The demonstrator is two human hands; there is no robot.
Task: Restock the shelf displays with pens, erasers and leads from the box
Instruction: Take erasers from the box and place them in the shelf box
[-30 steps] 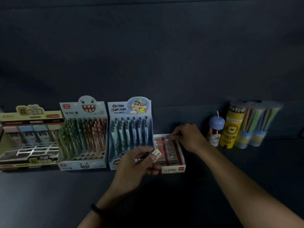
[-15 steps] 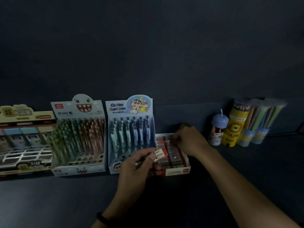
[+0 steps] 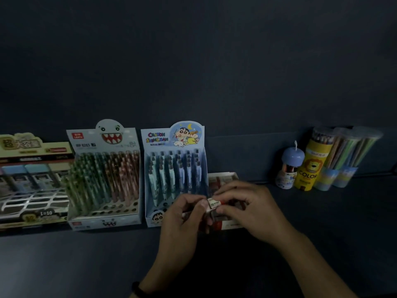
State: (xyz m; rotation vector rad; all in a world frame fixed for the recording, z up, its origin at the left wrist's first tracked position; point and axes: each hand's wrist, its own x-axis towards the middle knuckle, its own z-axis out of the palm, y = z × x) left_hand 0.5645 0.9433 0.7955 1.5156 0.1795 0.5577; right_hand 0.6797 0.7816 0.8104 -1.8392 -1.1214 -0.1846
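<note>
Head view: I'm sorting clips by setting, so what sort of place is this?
Probably a stationery shop: a shark-faced pen display stands beside a cartoon pen display, with a yellow tube of coloured pencils at the right.

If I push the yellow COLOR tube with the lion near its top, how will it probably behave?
The yellow COLOR tube stands upright and is tall for its base, so it would probably tip rather than slide. Being round, it would likely roll once down. Pencil ends show at its top, so it is probably fairly heavy.
</note>
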